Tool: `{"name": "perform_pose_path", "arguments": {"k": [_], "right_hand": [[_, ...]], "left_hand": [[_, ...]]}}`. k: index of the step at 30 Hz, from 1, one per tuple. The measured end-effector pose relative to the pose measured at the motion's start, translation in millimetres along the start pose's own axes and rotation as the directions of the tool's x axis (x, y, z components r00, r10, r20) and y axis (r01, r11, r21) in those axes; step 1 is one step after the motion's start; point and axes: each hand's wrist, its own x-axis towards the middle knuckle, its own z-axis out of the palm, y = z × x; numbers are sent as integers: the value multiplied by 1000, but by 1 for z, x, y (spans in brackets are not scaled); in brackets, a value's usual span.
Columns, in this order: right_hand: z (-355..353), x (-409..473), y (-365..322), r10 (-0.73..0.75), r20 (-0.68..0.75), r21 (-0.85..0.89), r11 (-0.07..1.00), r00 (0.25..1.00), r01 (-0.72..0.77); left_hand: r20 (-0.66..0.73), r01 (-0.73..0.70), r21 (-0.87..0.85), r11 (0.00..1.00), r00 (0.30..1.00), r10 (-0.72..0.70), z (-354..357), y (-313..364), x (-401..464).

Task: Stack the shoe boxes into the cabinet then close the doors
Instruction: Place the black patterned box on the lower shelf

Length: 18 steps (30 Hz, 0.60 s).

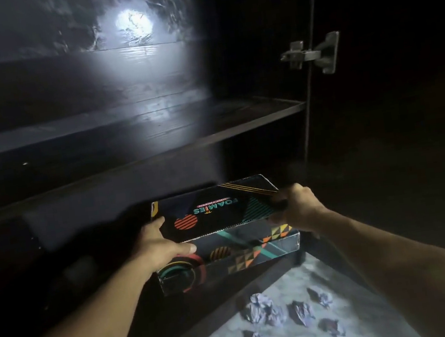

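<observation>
Two hands, left hand (161, 244) and right hand (296, 207), gripping opposite ends of shoe box (216, 212) between them.

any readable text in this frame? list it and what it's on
"FOAMIES" – upside down in teal letters on the lid of the shoe box held by both hands.
A small pink label right beside that word – too blurred to read.
Nothing else legible.
</observation>
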Motion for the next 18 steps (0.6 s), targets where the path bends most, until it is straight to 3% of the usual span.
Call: {"name": "perform_pose_path", "arguments": {"k": [5,7,11,15,18], "right_hand": [[25,38,-1,-26,-38,-45,999,999,24],[34,45,-3,-53,-128,-134,990,990,36],[53,52,-9,-190,-259,-314,944,947,104],[73,71,-11,-273,-132,-400,894,953,201],[75,82,-10,-197,48,-443,874,979,198]], "left_hand": [[-78,-2,-9,1000,997,2,18,-11,30],[-112,-39,2,999,993,39,26,-9,36],[-297,-149,190,970,934,201,39,-3,44],[-377,-210,396,894,851,367,45,-5,58],[-341,-237,527,816,821,458,48,-4,61]]}}
